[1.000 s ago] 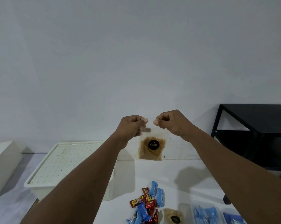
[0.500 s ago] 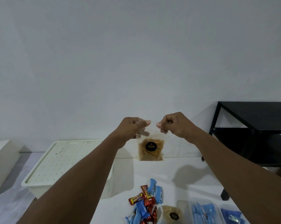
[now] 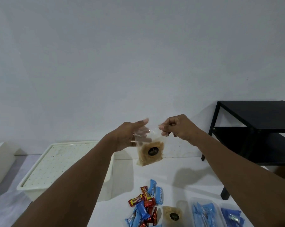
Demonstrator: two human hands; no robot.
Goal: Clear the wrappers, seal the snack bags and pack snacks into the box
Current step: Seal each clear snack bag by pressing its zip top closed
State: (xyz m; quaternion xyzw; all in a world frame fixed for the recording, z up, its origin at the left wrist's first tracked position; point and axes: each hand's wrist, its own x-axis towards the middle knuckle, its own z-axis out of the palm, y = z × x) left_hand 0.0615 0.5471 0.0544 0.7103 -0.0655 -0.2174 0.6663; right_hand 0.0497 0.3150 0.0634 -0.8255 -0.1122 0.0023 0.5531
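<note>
Snack bag, clear, with brown crumbs and a round black label, hangs tilted between my hands. Right hand pinches its top right corner. Left hand has its fingers extended behind the bag's upper left, visible through the plastic, thumb raised; I cannot tell whether it clamps. Below the hands, wrapped candies lie beside a second bag. Under the left forearm stands a white box; right of the right hand, a black shelf.

Candy pile lies right of the lidded box.
</note>
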